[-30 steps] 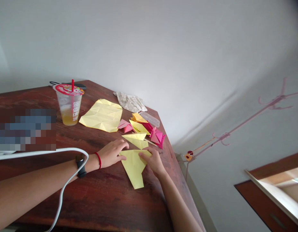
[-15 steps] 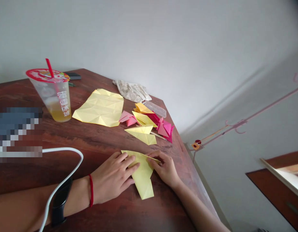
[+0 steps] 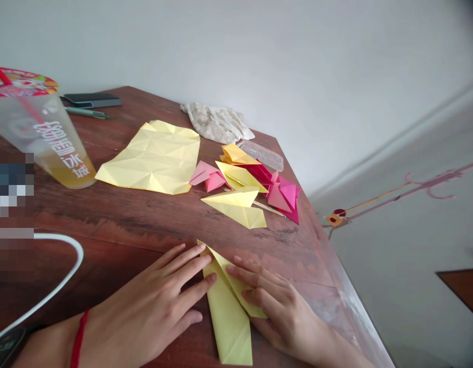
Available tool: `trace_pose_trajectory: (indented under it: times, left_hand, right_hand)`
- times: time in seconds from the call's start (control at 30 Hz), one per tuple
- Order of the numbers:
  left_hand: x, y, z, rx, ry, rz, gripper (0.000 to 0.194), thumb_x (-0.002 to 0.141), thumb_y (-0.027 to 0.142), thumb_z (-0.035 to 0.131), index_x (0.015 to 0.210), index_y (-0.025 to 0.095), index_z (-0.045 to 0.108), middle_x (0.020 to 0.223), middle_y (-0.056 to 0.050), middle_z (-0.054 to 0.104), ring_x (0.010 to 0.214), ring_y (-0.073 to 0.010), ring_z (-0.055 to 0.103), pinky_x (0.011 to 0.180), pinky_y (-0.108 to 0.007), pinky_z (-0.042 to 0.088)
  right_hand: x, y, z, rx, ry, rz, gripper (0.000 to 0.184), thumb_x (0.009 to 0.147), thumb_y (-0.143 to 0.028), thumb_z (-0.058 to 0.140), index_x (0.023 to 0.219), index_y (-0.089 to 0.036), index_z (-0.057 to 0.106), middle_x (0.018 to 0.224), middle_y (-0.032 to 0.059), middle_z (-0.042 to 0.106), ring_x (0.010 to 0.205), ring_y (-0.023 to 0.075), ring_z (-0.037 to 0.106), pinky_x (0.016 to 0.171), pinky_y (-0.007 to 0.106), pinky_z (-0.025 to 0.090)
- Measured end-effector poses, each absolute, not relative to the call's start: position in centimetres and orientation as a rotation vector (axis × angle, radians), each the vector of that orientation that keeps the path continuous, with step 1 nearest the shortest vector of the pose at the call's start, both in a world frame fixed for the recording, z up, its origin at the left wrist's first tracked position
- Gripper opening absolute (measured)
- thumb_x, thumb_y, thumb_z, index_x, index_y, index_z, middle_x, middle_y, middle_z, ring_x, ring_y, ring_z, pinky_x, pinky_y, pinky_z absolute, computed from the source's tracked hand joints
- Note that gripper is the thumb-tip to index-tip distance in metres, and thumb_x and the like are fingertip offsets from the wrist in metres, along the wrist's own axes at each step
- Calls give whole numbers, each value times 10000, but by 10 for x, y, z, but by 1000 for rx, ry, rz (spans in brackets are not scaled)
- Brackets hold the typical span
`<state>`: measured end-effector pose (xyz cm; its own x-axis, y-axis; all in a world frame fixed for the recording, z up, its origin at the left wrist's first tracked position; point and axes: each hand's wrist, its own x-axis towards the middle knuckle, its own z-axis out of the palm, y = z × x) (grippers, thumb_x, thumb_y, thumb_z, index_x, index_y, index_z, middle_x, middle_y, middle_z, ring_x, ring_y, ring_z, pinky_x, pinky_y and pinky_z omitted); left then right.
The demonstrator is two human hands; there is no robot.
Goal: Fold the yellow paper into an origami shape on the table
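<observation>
— Hands sit nearer the lens than half a second ago, and the view has swung, so the plastic cup [image 3: 41,133] is cut off at the left edge. What shifted on the paper?

— Folded yellow paper [image 3: 229,327] lies on the wooden table [image 3: 144,220], between and just under both hands, its long tail pointing toward the wearer. Earlier it showed a broad top; now a slim diagonal flap lies across it, running down beneath the right hand.

— State of the hands?

— Left hand [image 3: 144,301], a red string bracelet [image 3: 78,342] at its wrist, is spread flat, fingertips at the paper's left edge. Right hand [image 3: 278,312] is spread too, fingers [image 3: 252,278] lying along the flap. Neither pinches; both press down, palms low.

— Around them?

— Up the table: a yellow dart-shaped piece [image 3: 236,207], pink folded pieces [image 3: 208,176] and a magenta folded piece [image 3: 284,197], with a thin wooden stick [image 3: 269,208] between. Left of those, a creased yellow sheet [image 3: 152,158]. Far edge: crumpled pale cloth [image 3: 217,122], a clear plastic box [image 3: 261,155], a phone [image 3: 91,100] and a pen [image 3: 85,113]. White cable [image 3: 56,271] curves at lower left.
</observation>
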<state>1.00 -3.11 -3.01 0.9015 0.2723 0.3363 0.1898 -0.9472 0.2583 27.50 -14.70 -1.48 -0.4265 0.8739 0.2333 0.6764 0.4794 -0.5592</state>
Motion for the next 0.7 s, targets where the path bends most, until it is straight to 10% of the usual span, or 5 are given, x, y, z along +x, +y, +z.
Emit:
trace_pose_trajectory:
  times: [0.33,0.5,0.7]
  left_hand:
    - [4,-35,-45,2901,521,545,474,924,405,658,1396,401,608,1598,-59,437,1356,-349,533,1057,-519,530]
    - [3,-37,-50,2934,508,520,485,914,425,689,1391,385,608,1602,-85,432,1386,-369,503,1093,-556,483]
    - [8,-32,-28,2940,494,424,456,924,373,707,1371,365,620,1562,-102,489,1363,-341,547,1081,-509,500]
  right_hand:
    - [270,-153,-19,-1545,-1499,660,79,955,-214,622,910,-270,657,1131,100,779,1055,260,754,843,348,651]
    - [273,-145,-16,-1714,-1284,699,223,929,-426,670,833,-229,711,1011,140,790,847,254,769,667,288,643]
    - [281,-145,-6,-1783,-1054,1106,402,897,-538,695,1113,-207,768,1150,141,775,1025,312,751,867,401,631]
